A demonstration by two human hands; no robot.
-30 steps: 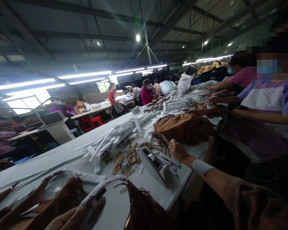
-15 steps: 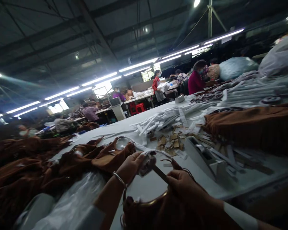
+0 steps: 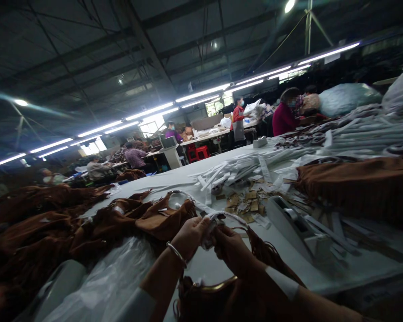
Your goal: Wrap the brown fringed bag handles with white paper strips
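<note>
A brown fringed bag (image 3: pixel 221 297) with a gold-coloured rim lies at the bottom centre, below both hands. Its strap, partly covered in pale wrapping (image 3: pixel 208 237), rises from it. My left hand (image 3: pixel 192 235), with a bangle at the wrist, is closed on this wrapped part. Close against it on the right, my right hand (image 3: pixel 230 248) has its fingers pinched at the same wrapped part. Whatever else may be between the right fingertips is hidden. Brown tassels (image 3: pixel 267 252) hang to the right of the right hand.
Brown bags (image 3: pixel 164 219) are heaped at the left, beside clear plastic (image 3: pixel 110 277). A tape dispenser (image 3: pixel 295 228) stands right of the hands. Beyond are card pieces (image 3: pixel 250 201), white strips (image 3: pixel 221 172) and a brown fringed piece (image 3: pixel 359 179). People (image 3: pixel 284 116) work in the background.
My right hand has moved left and up to meet my left hand; the dark flat strip it held between the hands no longer shows. The camera view has shifted slightly.
</note>
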